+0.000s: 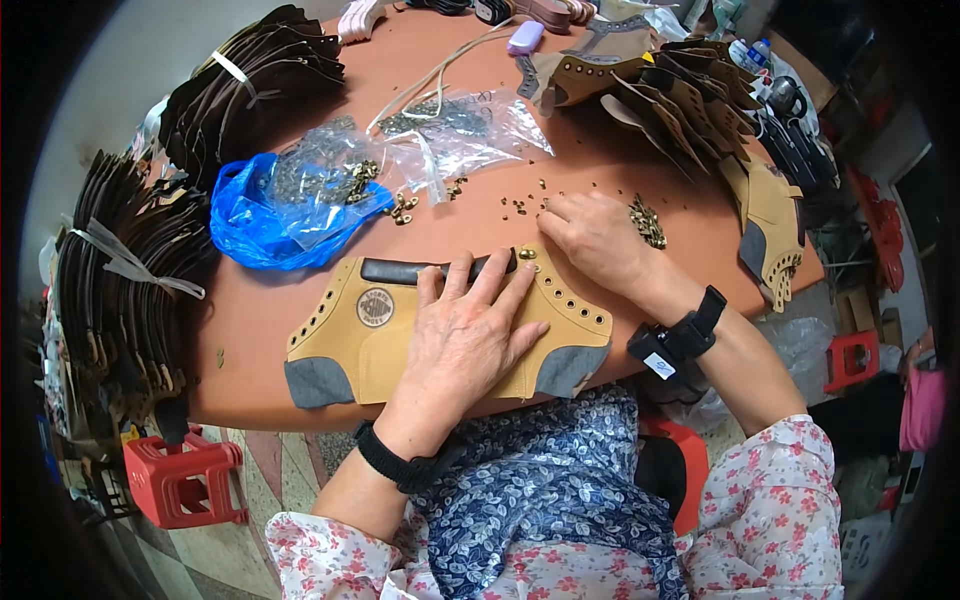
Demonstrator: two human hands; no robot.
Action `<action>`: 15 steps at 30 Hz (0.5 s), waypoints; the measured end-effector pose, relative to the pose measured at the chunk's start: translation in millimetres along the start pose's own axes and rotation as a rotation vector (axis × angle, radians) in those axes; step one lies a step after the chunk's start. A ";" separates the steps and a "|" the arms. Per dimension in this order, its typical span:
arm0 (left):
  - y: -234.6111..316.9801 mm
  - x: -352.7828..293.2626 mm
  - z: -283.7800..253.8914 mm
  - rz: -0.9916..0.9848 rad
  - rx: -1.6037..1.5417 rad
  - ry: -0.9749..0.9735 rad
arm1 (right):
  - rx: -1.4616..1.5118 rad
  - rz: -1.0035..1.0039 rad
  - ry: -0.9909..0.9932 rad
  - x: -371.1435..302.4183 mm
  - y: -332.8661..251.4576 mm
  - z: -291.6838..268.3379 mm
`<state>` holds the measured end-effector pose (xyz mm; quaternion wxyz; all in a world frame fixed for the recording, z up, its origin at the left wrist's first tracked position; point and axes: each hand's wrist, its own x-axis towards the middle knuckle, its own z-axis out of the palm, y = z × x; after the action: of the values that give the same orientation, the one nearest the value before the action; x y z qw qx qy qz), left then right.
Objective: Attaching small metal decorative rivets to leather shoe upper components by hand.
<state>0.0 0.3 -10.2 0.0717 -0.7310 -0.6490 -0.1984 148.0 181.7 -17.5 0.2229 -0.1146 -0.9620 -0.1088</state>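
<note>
A tan shoe upper (380, 350) with grey corner patches, a dark padded collar strip and a round printed badge lies flat in front of me. Rows of eyelets run along both of its slanted ends. My left hand (470, 335) rests on it, fingers stretched and slightly apart. Just past its fingertips, a brass lace hook (527, 254) sits at the top edge of the upper. Beyond the upper's right end, my right hand (600, 238) is curled at the tabletop with its fingertips together; whatever they pinch is too small to make out. Loose brass hooks (516, 206) lie beside those fingertips.
More brass pieces form a pile (648, 222) right of my right hand. A blue plastic bag (255, 225) and clear bags (480, 140) lie behind. Tied stacks of dark uppers (130, 270) line the left; tan uppers (690, 100) stand at the right on the brown table (250, 350).
</note>
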 end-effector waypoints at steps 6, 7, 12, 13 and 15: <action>1.8 1.3 -3.2 -0.029 -0.001 -0.037 | 0.011 -0.005 0.030 0.3 -0.3 0.3; 1.7 1.3 -2.9 -0.027 0.002 -0.035 | 0.014 -0.001 0.029 -0.1 0.0 1.3; 1.4 1.6 -3.5 -0.023 0.001 -0.035 | 0.050 -0.001 0.015 1.8 3.0 1.4; 1.1 1.5 -2.6 -0.016 0.000 -0.024 | 0.055 0.011 0.008 2.9 2.7 1.8; 0.3 0.9 0.3 0.000 -0.002 -0.001 | 0.117 0.065 0.008 3.0 2.6 0.7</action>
<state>0.4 1.2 -10.0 0.0706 -0.7311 -0.6487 -0.1989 145.9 184.9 -16.3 0.2367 -0.1323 -0.9615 -0.0453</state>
